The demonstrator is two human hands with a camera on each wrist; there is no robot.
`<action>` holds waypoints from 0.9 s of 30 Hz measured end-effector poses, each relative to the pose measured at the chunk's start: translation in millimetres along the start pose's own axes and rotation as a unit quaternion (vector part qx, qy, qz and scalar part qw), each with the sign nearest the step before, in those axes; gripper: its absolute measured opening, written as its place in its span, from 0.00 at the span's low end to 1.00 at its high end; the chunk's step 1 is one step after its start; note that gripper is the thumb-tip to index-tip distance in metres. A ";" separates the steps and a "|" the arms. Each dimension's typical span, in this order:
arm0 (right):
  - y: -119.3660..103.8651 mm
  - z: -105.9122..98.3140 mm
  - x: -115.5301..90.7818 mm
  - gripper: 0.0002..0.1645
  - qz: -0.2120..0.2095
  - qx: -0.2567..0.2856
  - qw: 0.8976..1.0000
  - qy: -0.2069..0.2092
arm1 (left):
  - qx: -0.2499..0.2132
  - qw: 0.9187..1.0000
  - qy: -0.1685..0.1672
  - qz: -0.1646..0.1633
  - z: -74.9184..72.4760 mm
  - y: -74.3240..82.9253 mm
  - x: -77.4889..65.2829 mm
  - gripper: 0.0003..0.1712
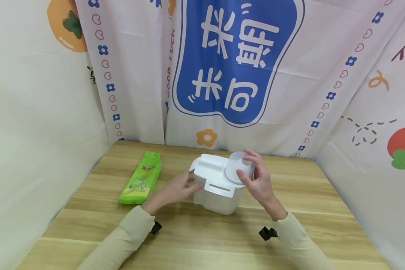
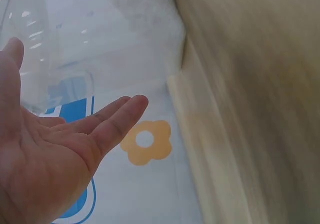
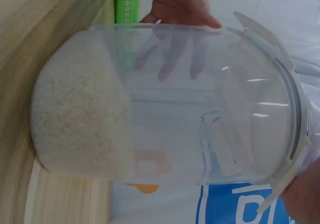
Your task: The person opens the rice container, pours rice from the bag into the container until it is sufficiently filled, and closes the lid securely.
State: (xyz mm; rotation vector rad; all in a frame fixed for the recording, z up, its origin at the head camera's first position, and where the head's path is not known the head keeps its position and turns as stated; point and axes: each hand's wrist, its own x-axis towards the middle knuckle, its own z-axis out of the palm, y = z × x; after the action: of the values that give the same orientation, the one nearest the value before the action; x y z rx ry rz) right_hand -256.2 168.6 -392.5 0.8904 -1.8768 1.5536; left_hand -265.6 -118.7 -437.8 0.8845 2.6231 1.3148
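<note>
The clear plastic container with white lid (image 1: 216,200) stands on the light-brown wooden table (image 1: 206,243). At its left side is the left hand (image 1: 179,187); the left wrist view shows the palm open, fingers extended, holding nothing. On the container's right top, the right hand (image 1: 258,180) curves thumb and fingers around a round translucent plastic cup (image 1: 236,168); the right wrist view shows only a part of this hand. However, that view shows clearly the white rice grains (image 3: 82,112) in the container's lower part. Left of the container lies a green-yellow packet (image 1: 141,180).
</note>
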 end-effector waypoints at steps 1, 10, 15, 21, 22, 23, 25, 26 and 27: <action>0.1 -0.8 -1.1 0.27 0.006 -0.002 1.000 -0.003 | -0.003 1.000 0.002 -0.008 -1.8 0.1 0.0 0.48; 1.3 -8.5 -11.7 0.44 0.036 -0.029 0.998 -0.033 | 0.026 0.997 0.025 -0.072 -16.0 3.3 -4.4 0.61; 1.9 -10.2 -20.2 0.57 0.043 -0.049 0.997 -0.030 | 0.038 0.998 0.038 -0.036 -18.8 6.5 -3.5 0.59; 7.2 -9.8 -32.1 0.63 0.067 -0.057 0.996 -0.024 | 0.046 0.998 0.049 0.015 -16.2 9.6 -0.7 0.56; 8.3 -9.0 -34.2 0.63 0.074 -0.049 0.996 -0.028 | 0.046 0.997 0.051 0.020 -15.7 10.2 -0.4 0.56; 9.7 -8.1 -36.6 0.62 0.080 -0.042 0.995 -0.032 | 0.043 0.997 0.053 0.024 -15.3 11.0 -0.4 0.55; 12.6 -5.7 -41.6 0.61 0.089 -0.030 0.995 -0.039 | 0.039 0.997 0.057 0.028 -14.5 13.1 -0.3 0.55; 14.2 -4.5 -44.1 0.61 0.093 -0.024 0.994 -0.042 | 0.036 0.997 0.060 0.030 -14.0 14.2 -0.3 0.55; 15.3 -3.3 -46.2 0.60 0.098 -0.017 0.994 -0.040 | 0.035 0.997 0.061 0.035 -13.6 15.4 -0.2 0.55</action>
State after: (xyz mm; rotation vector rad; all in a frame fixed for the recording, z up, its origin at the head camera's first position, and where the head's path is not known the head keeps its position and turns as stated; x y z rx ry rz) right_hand -238.7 180.4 -436.5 0.7843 -2.0948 1.6152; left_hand -262.6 -121.3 -417.6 0.9437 2.7702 1.3425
